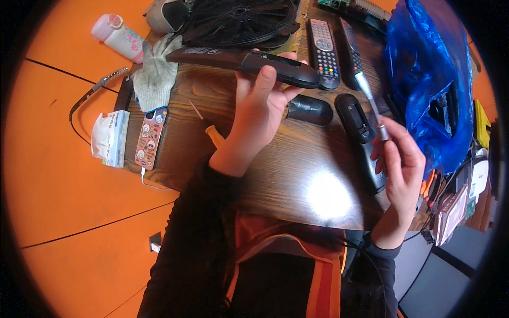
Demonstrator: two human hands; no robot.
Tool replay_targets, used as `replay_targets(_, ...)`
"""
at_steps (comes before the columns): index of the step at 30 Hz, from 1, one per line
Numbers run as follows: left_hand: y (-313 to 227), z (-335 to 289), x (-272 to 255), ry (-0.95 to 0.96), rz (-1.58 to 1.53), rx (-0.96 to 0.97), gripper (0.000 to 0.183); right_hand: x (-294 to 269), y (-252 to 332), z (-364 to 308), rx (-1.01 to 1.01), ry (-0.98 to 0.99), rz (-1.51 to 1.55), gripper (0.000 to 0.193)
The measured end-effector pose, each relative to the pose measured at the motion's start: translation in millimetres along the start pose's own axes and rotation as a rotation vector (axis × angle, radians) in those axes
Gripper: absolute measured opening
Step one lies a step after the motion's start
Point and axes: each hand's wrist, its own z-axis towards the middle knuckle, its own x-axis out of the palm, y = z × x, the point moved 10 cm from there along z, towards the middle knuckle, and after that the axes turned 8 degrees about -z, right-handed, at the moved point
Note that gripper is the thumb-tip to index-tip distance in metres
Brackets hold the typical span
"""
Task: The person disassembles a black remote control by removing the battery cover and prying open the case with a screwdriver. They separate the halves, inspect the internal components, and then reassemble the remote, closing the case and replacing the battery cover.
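My left hand [260, 111] grips a long black remote control [249, 62], held level above the table with a recess showing near its right end. In my right hand [400, 164], thumb and fingers pinch a slim brush-like tool [372, 100] with a pale tip and a silvery shaft, pointing away from me. Beneath that hand lies a black remote control [356, 119] with a recessed slot facing up. Left of it, a short dark rounded piece [311, 110] rests on the wood, its kind unclear. Two button-side-up remotes, a grey one [322, 45] and a darker one [349, 45], lie farther back.
A yellow-handled screwdriver [214, 135], patterned phone [151, 139], knit glove [155, 74] and tissue pack [111, 139] occupy the table's left. A black fan grille [238, 21] sits at the back, beside a bottle [117, 40]. A blue plastic bag [424, 79] bulges at right.
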Motion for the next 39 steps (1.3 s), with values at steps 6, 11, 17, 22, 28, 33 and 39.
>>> replay_targets(6, -0.2, -1.0, 3.3, 0.062, 0.016, 0.005, 0.054, 26.1, 1.0, 0.5, 0.04, 0.195, 0.166, 0.031)
replay_targets(11, -0.6, 2.1, 12.2, 0.158, -0.08, -0.049, 0.079, 34.5, -3.8, 1.5, 0.046, 0.182, 0.087, 0.031)
replay_targets(17, -1.7, 2.0, 18.9, 0.214, -0.032, -0.035, 0.085, 34.9, -2.1, 4.6, 0.042, 0.233, 0.036, 0.027)
replay_targets(22, -2.3, 3.5, 23.4, 0.263, -0.032, -0.042, 0.088, 32.0, -7.0, 2.7, 0.099, 0.257, 0.057, 0.027)
replay_targets(28, -2.6, 4.1, 23.8, 0.261, 0.03, -0.022, 0.081, 27.5, 11.2, 4.0, -0.202, 0.098, -0.226, 0.024)
replay_targets(33, 0.7, 5.4, 13.7, 0.165, 0.086, -0.042, 0.079, 33.3, 16.8, 2.9, -0.294, 0.041, -0.314, 0.022)
replay_targets(39, 3.4, 3.9, 17.8, 0.247, 0.052, -0.054, 0.076, 41.6, -9.2, 2.5, 0.039, 0.262, 0.069, 0.022)
